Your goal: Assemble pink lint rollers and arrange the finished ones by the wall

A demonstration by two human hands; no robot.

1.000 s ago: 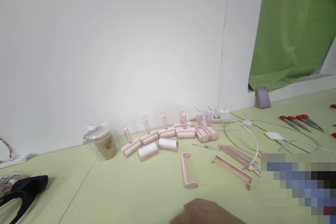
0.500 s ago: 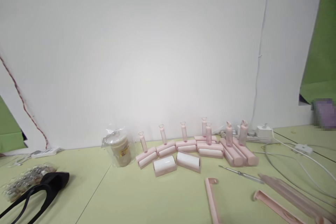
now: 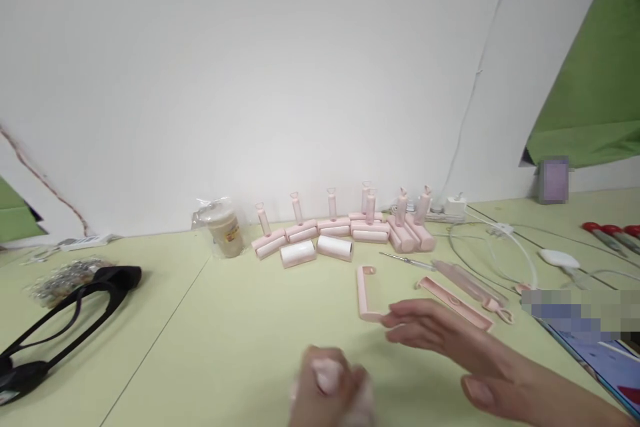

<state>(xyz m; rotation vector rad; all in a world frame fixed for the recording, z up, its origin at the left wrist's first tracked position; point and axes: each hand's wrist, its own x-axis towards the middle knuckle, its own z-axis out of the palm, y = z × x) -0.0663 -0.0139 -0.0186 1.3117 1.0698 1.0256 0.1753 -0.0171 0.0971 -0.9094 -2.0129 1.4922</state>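
Observation:
My left hand (image 3: 325, 390) is low in the middle, blurred, its fingers wrapped round a pale pinkish-white object (image 3: 327, 375) that I cannot make out clearly. To its right, my right hand (image 3: 450, 340) has its fingers stretched out and holds nothing; the fingertips lie by the lower end of a pink frame-like part (image 3: 362, 293). Just beyond that hand is a long pink trough-shaped part (image 3: 457, 305), beside a clear pink tube (image 3: 470, 282) with a loop end. A thin screwdriver (image 3: 407, 260) lies behind them.
Several pink rollers (image 3: 370, 232) stand and lie along the wall, with two white rolls (image 3: 299, 253) in front. A bagged cup (image 3: 226, 230) stands left of them. Black straps (image 3: 107, 287) and a bag of small parts (image 3: 67, 282) lie far left. Cables (image 3: 520, 253) and red-handled tools (image 3: 605, 237) are right.
Both my hands have come into view, the left one closed round something pale. The view has shifted down and right, so the table items appear higher and more of the right side shows.

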